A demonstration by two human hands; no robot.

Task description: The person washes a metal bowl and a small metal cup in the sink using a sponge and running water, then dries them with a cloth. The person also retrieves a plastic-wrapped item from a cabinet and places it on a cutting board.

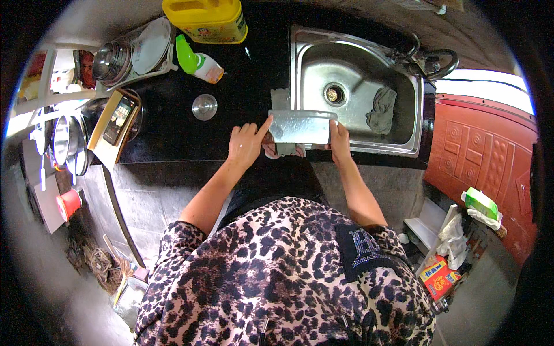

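Between my two hands is a pale, shiny rectangular container or panel (303, 126), held over the counter edge and the near left corner of the sink. My left hand (247, 145) grips its left end, with the index finger along the side. On the right end, my right hand (339, 137) has its fingers at the edge. Below it lie a greyish cloth (285, 149) and something pinkish, mostly hidden. The steel sink (320, 71) holds a crumpled dark grey cloth (381, 111) right of the drain.
A clear round lid or cup (204, 107) sits on the black counter (173, 129). Behind it are a green-capped bottle (199, 60), a yellow jug (207, 21) and a dish rack (171, 65). A phone (120, 120) leans in a cardboard box at left. The faucet (433, 62) stands at right.
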